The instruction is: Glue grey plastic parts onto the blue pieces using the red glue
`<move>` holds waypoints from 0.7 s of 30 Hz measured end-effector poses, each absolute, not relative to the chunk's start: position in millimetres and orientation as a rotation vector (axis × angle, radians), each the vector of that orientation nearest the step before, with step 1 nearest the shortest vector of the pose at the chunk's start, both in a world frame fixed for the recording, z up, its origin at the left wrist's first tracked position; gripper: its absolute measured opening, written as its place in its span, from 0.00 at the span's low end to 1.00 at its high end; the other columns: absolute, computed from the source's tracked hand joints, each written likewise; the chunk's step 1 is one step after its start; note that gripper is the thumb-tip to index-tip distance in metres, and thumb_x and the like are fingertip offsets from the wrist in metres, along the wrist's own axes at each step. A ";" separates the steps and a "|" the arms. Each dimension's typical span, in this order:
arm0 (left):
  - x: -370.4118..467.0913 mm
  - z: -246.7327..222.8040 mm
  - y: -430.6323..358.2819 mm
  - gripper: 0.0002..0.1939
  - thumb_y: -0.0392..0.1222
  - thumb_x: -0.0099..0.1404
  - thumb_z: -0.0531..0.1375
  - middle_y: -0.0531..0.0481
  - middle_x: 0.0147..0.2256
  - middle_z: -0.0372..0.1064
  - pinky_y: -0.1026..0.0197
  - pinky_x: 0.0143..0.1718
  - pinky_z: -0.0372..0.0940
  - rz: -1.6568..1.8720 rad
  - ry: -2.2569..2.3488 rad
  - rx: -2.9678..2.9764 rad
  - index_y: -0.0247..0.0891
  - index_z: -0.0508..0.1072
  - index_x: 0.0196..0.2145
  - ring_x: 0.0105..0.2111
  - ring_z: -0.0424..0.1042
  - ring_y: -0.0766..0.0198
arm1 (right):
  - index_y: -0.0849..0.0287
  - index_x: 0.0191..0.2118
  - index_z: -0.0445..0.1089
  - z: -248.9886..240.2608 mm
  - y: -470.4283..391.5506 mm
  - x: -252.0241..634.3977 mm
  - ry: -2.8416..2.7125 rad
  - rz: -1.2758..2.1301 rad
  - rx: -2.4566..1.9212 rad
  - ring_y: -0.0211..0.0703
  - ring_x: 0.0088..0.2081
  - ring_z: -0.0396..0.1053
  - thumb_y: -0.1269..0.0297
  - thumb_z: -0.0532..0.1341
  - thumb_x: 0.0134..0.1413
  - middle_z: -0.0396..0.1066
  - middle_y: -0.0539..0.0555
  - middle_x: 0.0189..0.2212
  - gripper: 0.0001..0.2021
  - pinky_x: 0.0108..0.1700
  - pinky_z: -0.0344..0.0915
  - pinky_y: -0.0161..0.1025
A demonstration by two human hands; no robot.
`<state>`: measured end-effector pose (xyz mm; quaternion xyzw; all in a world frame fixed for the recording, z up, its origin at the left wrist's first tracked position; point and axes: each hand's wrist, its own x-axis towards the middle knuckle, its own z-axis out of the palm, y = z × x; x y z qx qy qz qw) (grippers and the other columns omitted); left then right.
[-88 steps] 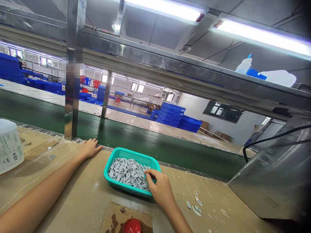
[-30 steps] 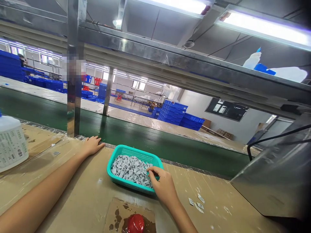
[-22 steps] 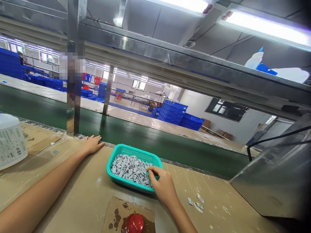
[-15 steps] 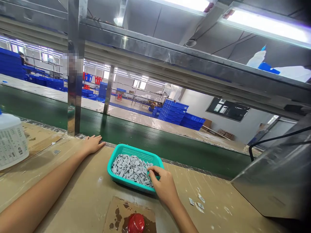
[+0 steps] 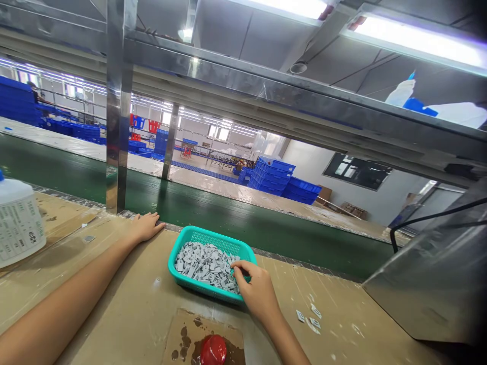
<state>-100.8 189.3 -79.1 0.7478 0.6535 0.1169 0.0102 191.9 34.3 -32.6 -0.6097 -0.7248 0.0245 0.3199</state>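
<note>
A turquoise plastic basket (image 5: 205,290) holds a heap of small grey plastic parts (image 5: 205,263). Over the basket's right end is my right hand (image 5: 254,285), thumb and forefinger brought together at the edge of the heap. Whatever lies between those fingertips is too small to make out. My left hand (image 5: 147,226) rests flat on the table beside the green belt, left of the basket, fingers stretched out and holding nothing. In front of the basket, a red round object (image 5: 213,350) sits on a stained cardboard piece (image 5: 178,324).
Several loose grey pieces (image 5: 314,322) lie on the table (image 5: 125,314) to the right. At the left edge stands a white bottle (image 5: 19,223) with a label. Behind the table runs a green conveyor belt (image 5: 228,218), with a metal post (image 5: 116,126) at its near edge.
</note>
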 end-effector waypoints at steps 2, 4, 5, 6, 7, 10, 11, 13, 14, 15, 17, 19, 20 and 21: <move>-100.9 -79.1 189.4 0.30 0.54 0.61 0.41 0.41 0.58 0.50 0.40 0.53 0.46 0.361 2.039 2.331 0.33 0.61 0.53 0.57 0.50 0.48 | 0.61 0.32 0.73 -32.5 34.0 192.0 -1.907 0.063 -1.603 0.45 0.29 0.70 0.65 0.48 0.50 0.74 0.55 0.29 0.16 0.30 0.63 0.37; -101.0 -79.0 189.7 0.30 0.54 0.61 0.41 0.42 0.58 0.50 0.40 0.53 0.46 0.355 2.038 2.327 0.33 0.60 0.53 0.57 0.50 0.48 | 0.61 0.31 0.73 -32.1 33.5 191.9 -1.910 0.063 -1.603 0.44 0.28 0.69 0.64 0.48 0.50 0.74 0.55 0.28 0.16 0.29 0.62 0.37; -101.2 -79.0 189.8 0.30 0.55 0.61 0.41 0.42 0.58 0.50 0.40 0.53 0.46 0.354 2.037 2.325 0.34 0.60 0.53 0.57 0.50 0.48 | 0.61 0.31 0.73 -31.9 33.2 191.8 -1.910 0.063 -1.603 0.44 0.27 0.69 0.64 0.48 0.50 0.74 0.55 0.28 0.16 0.29 0.62 0.37; -101.3 -79.0 190.0 0.30 0.55 0.61 0.41 0.42 0.58 0.50 0.41 0.53 0.46 0.352 2.035 2.324 0.35 0.60 0.54 0.57 0.49 0.48 | 0.61 0.31 0.73 -31.8 33.0 191.7 -1.910 0.063 -1.604 0.44 0.27 0.69 0.64 0.48 0.50 0.74 0.55 0.28 0.16 0.28 0.62 0.37; -101.4 -79.0 190.1 0.30 0.55 0.61 0.41 0.43 0.58 0.49 0.41 0.53 0.46 0.352 2.033 2.323 0.35 0.60 0.54 0.57 0.49 0.48 | 0.61 0.31 0.73 -31.8 32.8 191.6 -1.909 0.064 -1.606 0.44 0.27 0.69 0.64 0.48 0.50 0.74 0.55 0.28 0.16 0.28 0.62 0.37; -101.5 -79.3 190.4 0.30 0.55 0.61 0.40 0.44 0.58 0.49 0.40 0.53 0.46 0.351 2.034 2.319 0.35 0.60 0.54 0.57 0.49 0.48 | 0.61 0.33 0.73 -31.9 32.7 191.8 -1.906 0.070 -1.613 0.45 0.27 0.69 0.64 0.48 0.50 0.74 0.56 0.28 0.16 0.28 0.62 0.37; -101.4 -79.5 190.6 0.30 0.55 0.61 0.40 0.45 0.58 0.49 0.40 0.53 0.46 0.351 2.035 2.317 0.36 0.60 0.54 0.57 0.49 0.48 | 0.61 0.33 0.73 -32.0 32.8 192.0 -1.906 0.073 -1.614 0.45 0.27 0.69 0.64 0.48 0.50 0.74 0.56 0.28 0.16 0.28 0.62 0.37; -101.3 -80.0 191.1 0.30 0.55 0.62 0.40 0.46 0.59 0.49 0.40 0.53 0.46 0.351 2.038 2.314 0.36 0.59 0.54 0.57 0.49 0.48 | 0.61 0.33 0.73 -31.9 33.0 192.3 -1.906 0.082 -1.617 0.45 0.27 0.69 0.64 0.48 0.51 0.74 0.56 0.28 0.16 0.28 0.62 0.37; -101.2 -80.2 191.4 0.29 0.55 0.62 0.40 0.46 0.59 0.49 0.40 0.53 0.45 0.351 2.038 2.314 0.36 0.59 0.54 0.57 0.49 0.48 | 0.61 0.33 0.73 -31.8 33.2 192.4 -1.906 0.085 -1.617 0.45 0.27 0.69 0.64 0.48 0.51 0.74 0.56 0.28 0.16 0.28 0.62 0.37; -101.1 -80.5 191.8 0.29 0.55 0.62 0.40 0.46 0.59 0.49 0.40 0.53 0.45 0.349 2.037 2.313 0.36 0.59 0.54 0.57 0.49 0.48 | 0.62 0.33 0.73 -31.7 33.2 192.4 -1.905 0.088 -1.616 0.45 0.27 0.69 0.64 0.48 0.51 0.74 0.56 0.28 0.16 0.28 0.62 0.37; -101.1 -80.9 192.5 0.29 0.55 0.62 0.40 0.48 0.59 0.48 0.39 0.53 0.44 0.343 2.032 2.313 0.37 0.58 0.55 0.57 0.48 0.48 | 0.62 0.33 0.73 -31.4 33.3 192.1 -1.903 0.090 -1.615 0.45 0.27 0.69 0.64 0.48 0.50 0.74 0.56 0.28 0.16 0.29 0.62 0.37; -101.2 -81.1 192.9 0.29 0.54 0.62 0.40 0.49 0.59 0.48 0.39 0.53 0.44 0.336 2.026 2.312 0.38 0.58 0.55 0.58 0.48 0.48 | 0.62 0.32 0.73 -31.1 33.2 191.6 -1.902 0.091 -1.615 0.45 0.27 0.69 0.64 0.48 0.50 0.74 0.56 0.28 0.16 0.29 0.62 0.37; -101.3 -81.1 193.1 0.29 0.54 0.62 0.40 0.49 0.59 0.48 0.39 0.53 0.44 0.332 2.023 2.313 0.38 0.57 0.56 0.58 0.48 0.48 | 0.62 0.32 0.73 -30.9 33.1 191.4 -1.901 0.092 -1.616 0.45 0.27 0.69 0.64 0.48 0.50 0.74 0.56 0.27 0.16 0.29 0.62 0.37; -101.5 -81.2 193.2 0.29 0.54 0.62 0.40 0.49 0.59 0.47 0.39 0.53 0.44 0.328 2.020 2.313 0.38 0.57 0.56 0.58 0.47 0.48 | 0.62 0.32 0.73 -30.8 33.1 191.1 -1.900 0.093 -1.616 0.45 0.27 0.69 0.64 0.48 0.50 0.74 0.56 0.27 0.16 0.29 0.62 0.37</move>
